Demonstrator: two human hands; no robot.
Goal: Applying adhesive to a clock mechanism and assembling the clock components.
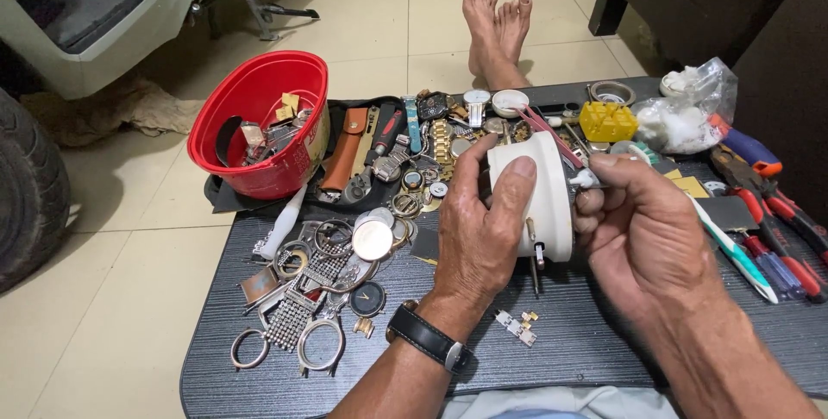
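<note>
My left hand [481, 231] grips a white round clock case [536, 186] from the left, fingers wrapped over its top edge. A black watch sits on that wrist. My right hand [642, 234] is closed at the case's right side, pinching a small white part with a thin metal tool [585, 180] against it. Red wires [545, 130] run from the case's back. Both hands hover above a dark grey tabletop [569, 333]. Below them lies a small piece of metal watch band [516, 325].
A red bowl [263, 117] of small parts stands at the back left. Watch cases, straps and rings [323, 281] are spread at left. Pliers and screwdrivers [776, 221] lie at right, with a yellow box [608, 121] and plastic bags [690, 113]. Bare feet [496, 22] rest beyond the table.
</note>
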